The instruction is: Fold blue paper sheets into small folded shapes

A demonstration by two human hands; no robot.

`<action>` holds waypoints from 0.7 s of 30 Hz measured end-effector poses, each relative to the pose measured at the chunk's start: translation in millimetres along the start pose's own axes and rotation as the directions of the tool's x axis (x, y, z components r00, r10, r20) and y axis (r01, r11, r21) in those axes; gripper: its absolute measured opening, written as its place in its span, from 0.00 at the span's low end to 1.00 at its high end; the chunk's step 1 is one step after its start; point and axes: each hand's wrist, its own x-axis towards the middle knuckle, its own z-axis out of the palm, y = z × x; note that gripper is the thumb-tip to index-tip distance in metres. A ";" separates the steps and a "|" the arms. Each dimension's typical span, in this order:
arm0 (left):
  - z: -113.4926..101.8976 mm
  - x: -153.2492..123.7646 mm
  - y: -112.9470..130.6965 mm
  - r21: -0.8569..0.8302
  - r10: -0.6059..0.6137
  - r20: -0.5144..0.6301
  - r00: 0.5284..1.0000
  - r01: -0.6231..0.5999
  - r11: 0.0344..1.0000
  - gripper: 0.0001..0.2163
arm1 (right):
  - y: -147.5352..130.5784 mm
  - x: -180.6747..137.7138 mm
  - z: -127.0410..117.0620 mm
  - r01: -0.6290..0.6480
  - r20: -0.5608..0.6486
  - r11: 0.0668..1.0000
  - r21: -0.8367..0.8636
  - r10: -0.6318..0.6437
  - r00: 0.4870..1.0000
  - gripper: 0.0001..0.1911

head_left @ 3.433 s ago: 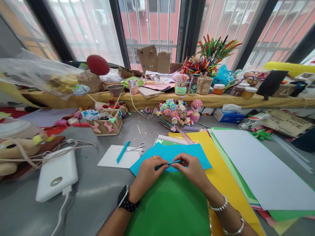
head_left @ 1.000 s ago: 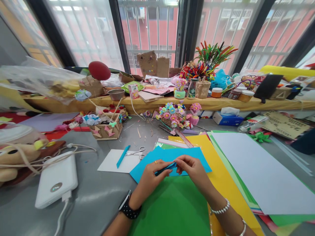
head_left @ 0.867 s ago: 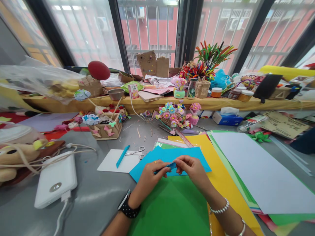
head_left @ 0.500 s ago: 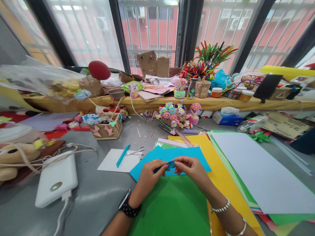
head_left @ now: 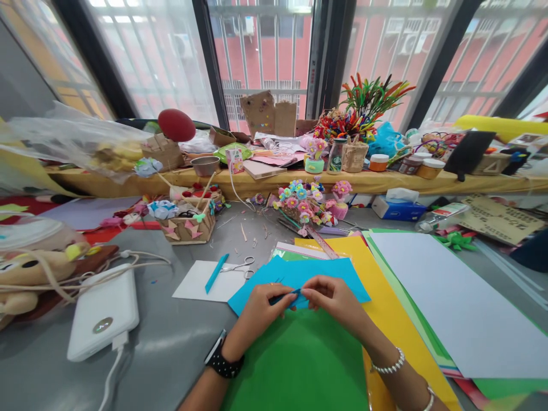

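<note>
A small strip of blue paper (head_left: pixel 296 292) is pinched between my two hands, mostly covered by the fingers. My left hand (head_left: pixel 266 305) is closed on its left part, and my right hand (head_left: pixel 327 297) pinches its right end between thumb and fingers. Both hands are over blue sheets (head_left: pixel 329 271), which lie on a large green sheet (head_left: pixel 295 359). To the left, a folded blue strip (head_left: pixel 216 274) and scissors (head_left: pixel 240 265) rest on a piece of white paper (head_left: pixel 192 282).
A white power bank (head_left: pixel 105 311) with a cable is at the left. White sheets (head_left: pixel 449 297) over green ones and a yellow sheet (head_left: pixel 402 319) lie at the right. Behind stand a cardboard basket (head_left: pixel 188 225), craft flowers (head_left: pixel 302 200) and a tissue box (head_left: pixel 398 206).
The small blue piece has turned in my fingers and shows less of its face. Both hands stay close together. The whole view has shifted slightly.
</note>
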 end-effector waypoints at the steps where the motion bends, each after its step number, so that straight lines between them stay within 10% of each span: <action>1: -0.1 -0.1 -0.2 -0.019 -0.020 0.001 1.000 0.020 1.000 0.07 | -0.4 -0.2 -0.1 0.011 -0.012 0.999 -0.041 -0.012 1.000 0.10; 11: -8.0 5.0 -10.2 -0.373 -0.317 -0.178 0.932 0.234 0.898 0.17 | 0.2 -0.4 2.8 0.069 -0.075 0.968 -0.240 -0.089 0.993 0.13; 21: 4.5 2.9 -3.2 -0.561 -0.373 -0.007 0.928 0.305 0.770 0.12 | -0.1 -2.2 11.8 0.025 -0.085 0.993 -0.112 -0.035 0.996 0.16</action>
